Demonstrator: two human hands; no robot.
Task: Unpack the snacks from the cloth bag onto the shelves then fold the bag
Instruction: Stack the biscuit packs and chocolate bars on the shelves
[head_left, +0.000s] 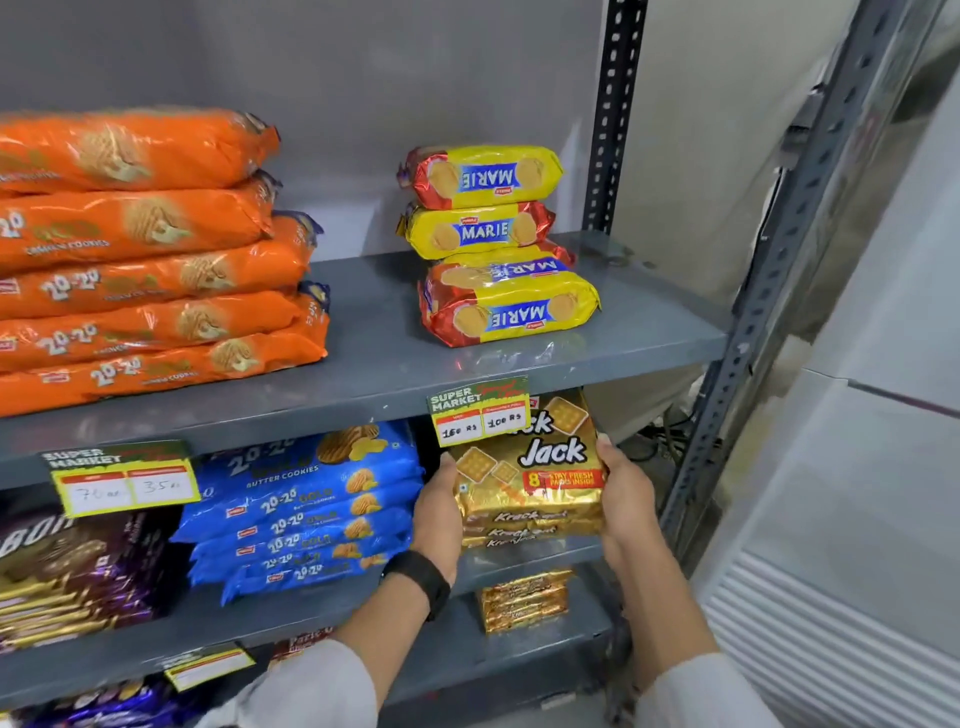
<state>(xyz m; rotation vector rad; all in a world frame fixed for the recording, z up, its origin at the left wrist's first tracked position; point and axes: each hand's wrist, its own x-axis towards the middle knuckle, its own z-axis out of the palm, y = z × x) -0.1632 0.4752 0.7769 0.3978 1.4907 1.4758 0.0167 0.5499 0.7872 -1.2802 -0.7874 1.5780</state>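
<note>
item: gold krack jack pack (530, 467), marked "8 stay fresh packs inside", clasped at its sides by left hand (439, 512) and right hand (623, 499), atop a like stack on the middle shelf (519, 564), right. step: shelving; next, likely seat it square and let go. above: marie packs (498, 244); tag (480, 410) reads "super market", 150 rs, 100 rs. left: 20-20 butter cookies (306, 499). cloth bag unseen.

Glossy gold foil cracker packs (530, 483), matt grey metal shelf (363, 384), paper price tag (478, 410)

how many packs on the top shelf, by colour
orange 20-20 cookie packs: 5
yellow Marie packs: 4
total: 9
</note>
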